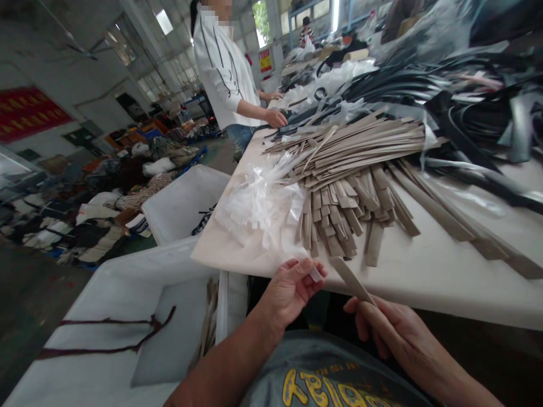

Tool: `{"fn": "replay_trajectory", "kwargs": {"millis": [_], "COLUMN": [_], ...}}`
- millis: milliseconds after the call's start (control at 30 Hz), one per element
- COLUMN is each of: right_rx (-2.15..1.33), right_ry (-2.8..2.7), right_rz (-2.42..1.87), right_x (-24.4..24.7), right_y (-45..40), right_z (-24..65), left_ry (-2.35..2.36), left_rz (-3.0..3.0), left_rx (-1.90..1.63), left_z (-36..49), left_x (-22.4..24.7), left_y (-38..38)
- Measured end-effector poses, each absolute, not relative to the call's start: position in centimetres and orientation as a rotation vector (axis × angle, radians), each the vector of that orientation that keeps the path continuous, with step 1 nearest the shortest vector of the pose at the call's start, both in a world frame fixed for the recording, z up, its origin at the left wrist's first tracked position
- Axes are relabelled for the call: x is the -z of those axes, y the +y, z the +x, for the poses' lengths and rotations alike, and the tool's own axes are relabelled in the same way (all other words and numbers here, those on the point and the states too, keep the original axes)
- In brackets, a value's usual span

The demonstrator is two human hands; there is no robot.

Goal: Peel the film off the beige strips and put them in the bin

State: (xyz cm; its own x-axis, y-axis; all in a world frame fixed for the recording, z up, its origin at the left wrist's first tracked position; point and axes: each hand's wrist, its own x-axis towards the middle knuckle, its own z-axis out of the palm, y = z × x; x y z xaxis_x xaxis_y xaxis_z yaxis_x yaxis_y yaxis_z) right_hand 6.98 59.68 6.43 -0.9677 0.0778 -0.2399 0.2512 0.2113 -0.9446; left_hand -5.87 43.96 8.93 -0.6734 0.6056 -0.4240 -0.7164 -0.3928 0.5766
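Observation:
My left hand (294, 285) is closed in a pinch on a small piece of white film (316, 275) just off the table's near edge. My right hand (388, 330) grips the lower end of a flat beige strip (350, 280), whose free end points up and left towards the table. A gap separates the two hands. Beyond them lies a large pile of similar beige strips (331, 215), some laid across others. Left of that pile, a crumpled heap of clear-white film strips (263, 209) reaches towards my left hand.
White bins (106, 288) stand left of the table (424, 277); the nearer holds a dark cord (106, 345) and beige strips (207, 322). Black strips (394, 85) cover the far right side. A co-worker in a white jacket (224, 73) stands at the far left edge, hands on the table.

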Motion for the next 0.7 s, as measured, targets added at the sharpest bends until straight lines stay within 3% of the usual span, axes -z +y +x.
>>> {"fn": "replay_trajectory", "kwargs": {"millis": [200, 700], "right_rx": [1.729, 1.711], "right_ry": [2.445, 2.468], "right_rz": [0.294, 0.339], "right_x": [-6.4, -6.6], "right_y": [58.8, 58.6], "right_z": [7.1, 6.2], "left_ry": [0.849, 0.875], "left_rz": [-0.381, -0.257], "left_rx": [-2.269, -2.214], "left_z": [-6.9, -6.1], "left_x": [-9.6, -9.2], "left_y": [46.1, 46.6]}}
